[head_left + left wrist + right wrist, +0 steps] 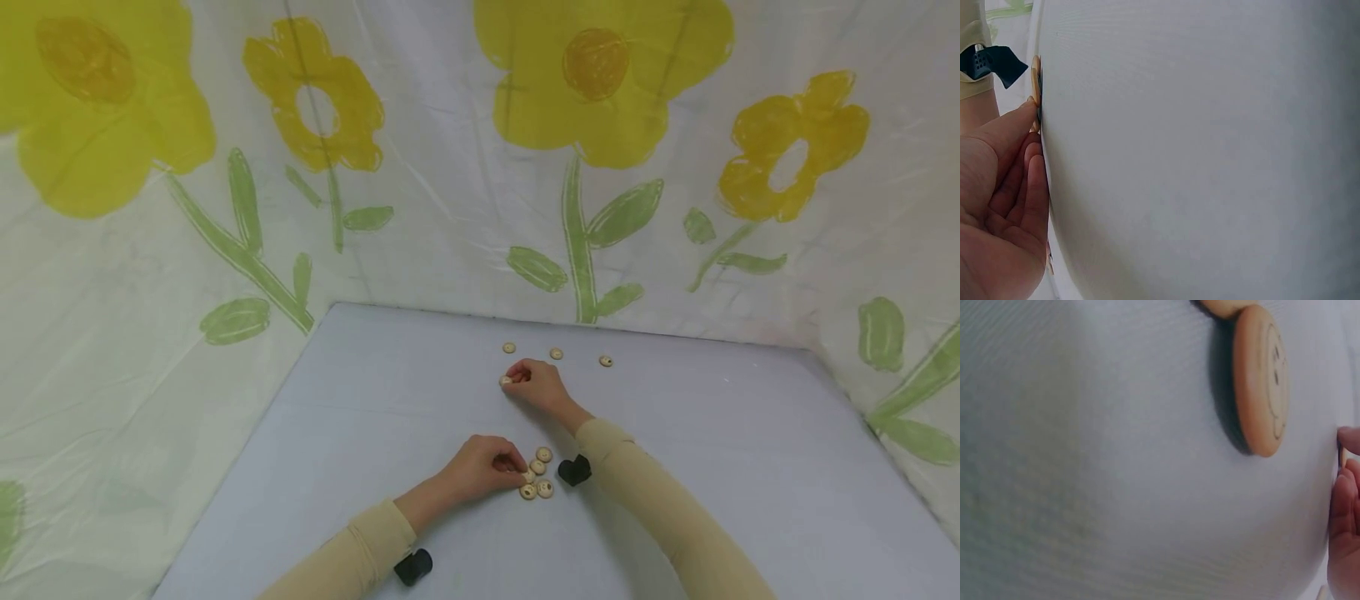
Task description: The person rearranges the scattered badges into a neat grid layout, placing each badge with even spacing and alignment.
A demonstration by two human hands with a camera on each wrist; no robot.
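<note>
My right hand (542, 387) pinches a small round tan disc (506, 381) at the tabletop, just in front of a back row of three discs. In the right wrist view its fingertips (1349, 439) show at the right edge. Nearer me, my left hand (482, 467) pinches another disc (529, 477) in a tight cluster. Around that one lie an upper disc (543, 454), one just below it (537, 467), and two lower ones (528, 492), (545, 489). A disc (1261, 381) close to the right wrist camera bears a drawn smiling face.
The back row has a left disc (509, 347), a middle disc (556, 353) and a right disc (606, 361). All lie on a pale table (360, 433). Behind it hangs a white curtain (435, 225) with painted yellow flowers. Black wrist devices (574, 470) sit below both sleeves.
</note>
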